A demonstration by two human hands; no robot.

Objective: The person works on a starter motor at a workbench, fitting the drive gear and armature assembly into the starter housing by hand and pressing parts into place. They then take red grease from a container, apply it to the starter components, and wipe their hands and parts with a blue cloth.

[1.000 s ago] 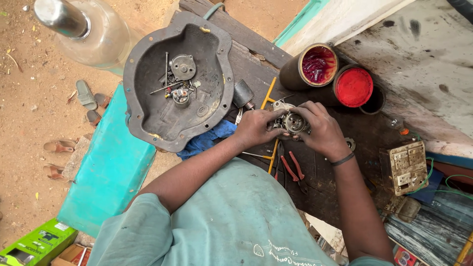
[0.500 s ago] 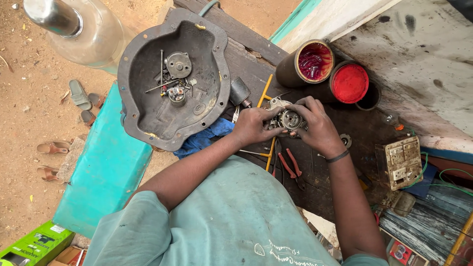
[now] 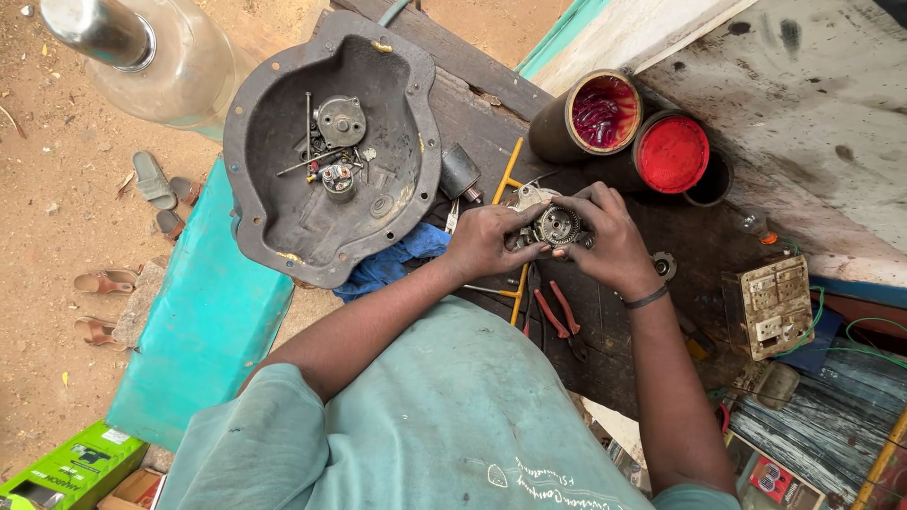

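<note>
nearest to the camera are the two forearms, coming up from the green shirt to the dark workbench (image 3: pixel 652 217). both hands meet over the bench and hold between them a small round metal part (image 3: pixel 557 227), with a gear-like face turned up. the left hand (image 3: pixel 487 241) is closed on its left side, fingers curled around the body. the right hand (image 3: pixel 614 236) is closed on its right side and top, the fingertips lying over the edge. the part is lifted a little above the bench, not resting on it, as far as i can see.

i judge the part is solid metal, so heavy for its size, stiff, and probably greasy, which makes it slippery. the best hold seems to be around the outer body with both hands, not on the toothed face.

just below the hands lie red pliers (image 3: pixel 557 316) and a yellow tool (image 3: pixel 515 236). to the left is a blue rag (image 3: pixel 392 264), partly under a big grey cover (image 3: pixel 331 151) that holds bolts and small pieces. further away stand two tins (image 3: pixel 605 113) with red grease, and to the right a worn switch box (image 3: pixel 777 304).
</note>
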